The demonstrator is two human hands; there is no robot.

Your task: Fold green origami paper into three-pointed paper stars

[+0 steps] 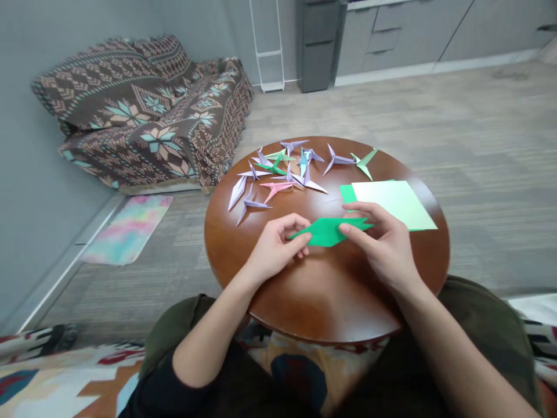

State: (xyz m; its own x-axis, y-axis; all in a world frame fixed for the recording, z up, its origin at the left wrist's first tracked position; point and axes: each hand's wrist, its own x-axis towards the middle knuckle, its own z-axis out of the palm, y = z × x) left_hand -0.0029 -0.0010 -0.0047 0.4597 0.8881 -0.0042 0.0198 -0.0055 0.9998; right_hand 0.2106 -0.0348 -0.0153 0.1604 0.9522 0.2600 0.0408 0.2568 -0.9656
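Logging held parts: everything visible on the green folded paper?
The green folded paper looks matte, widest mid-length, tapering leftward to a point, apparently splitting into two tips rightward. It is held crosswise over the brown table; the left hand pinches its left end, the right hand has its thumb on its face.

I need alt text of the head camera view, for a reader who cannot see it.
The left hand and right hand hold a folded green paper over a glossy brown table. Folded paper figures, mostly purple, sit on its far side, with flat green sheets near the right hand.
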